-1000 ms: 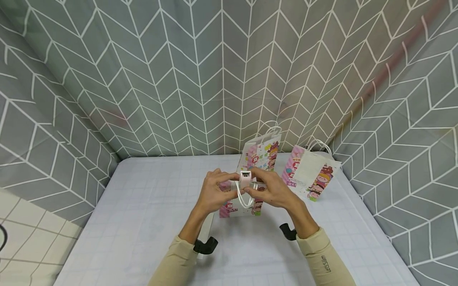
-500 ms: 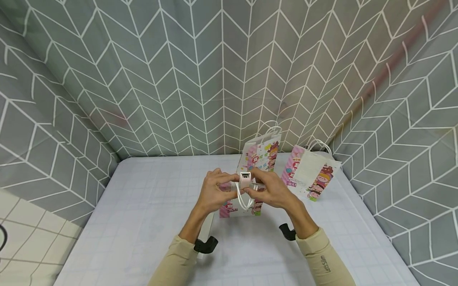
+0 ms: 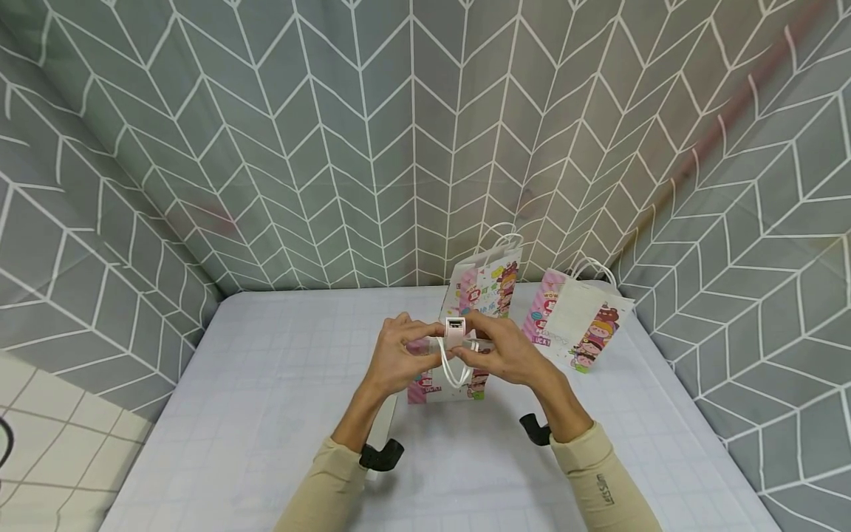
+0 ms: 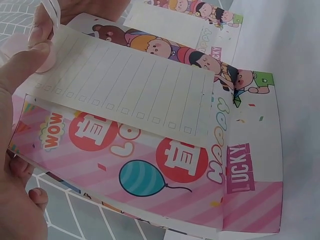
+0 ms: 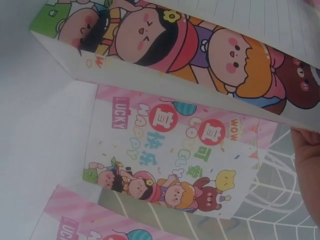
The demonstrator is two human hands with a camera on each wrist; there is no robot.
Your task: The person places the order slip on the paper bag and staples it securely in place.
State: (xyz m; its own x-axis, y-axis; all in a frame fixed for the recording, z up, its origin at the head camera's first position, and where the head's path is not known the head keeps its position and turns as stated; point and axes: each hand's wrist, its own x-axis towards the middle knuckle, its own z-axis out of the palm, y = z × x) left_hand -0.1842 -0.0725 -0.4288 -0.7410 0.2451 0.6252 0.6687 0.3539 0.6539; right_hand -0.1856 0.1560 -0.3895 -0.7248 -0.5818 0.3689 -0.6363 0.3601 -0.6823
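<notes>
Between the person's left hand point(image 3: 395, 356) and right hand point(image 3: 505, 353), straight ahead on the tabletop's point(image 3: 279, 414) centre line, sits a small pink-and-white block point(image 3: 455, 336) with a dark slot in the end that faces the head. It is at the top of a paper gift bag point(image 4: 145, 175), and this meeting of block and bag top is what any next move would seem to hinge on. Both hands' fingertips come in to it, one set from each side, so neither is clearly nearer. Each grip is narrow, thumb and fingers pinching the bag's top; whether the block is squeezed too is hard to tell, as the wrist views blur or crop it. The bag's long axis runs from the grip down to its base, with a white cord handle point(image 3: 455, 380) looping below the block. A lined checklist sheet point(image 4: 130, 85) lies against the bag's broad face. Beyond the hands stands a second gift bag point(image 3: 488, 288); a third gift bag point(image 3: 575, 321) is on the right hand's side, well apart from the block.
</notes>
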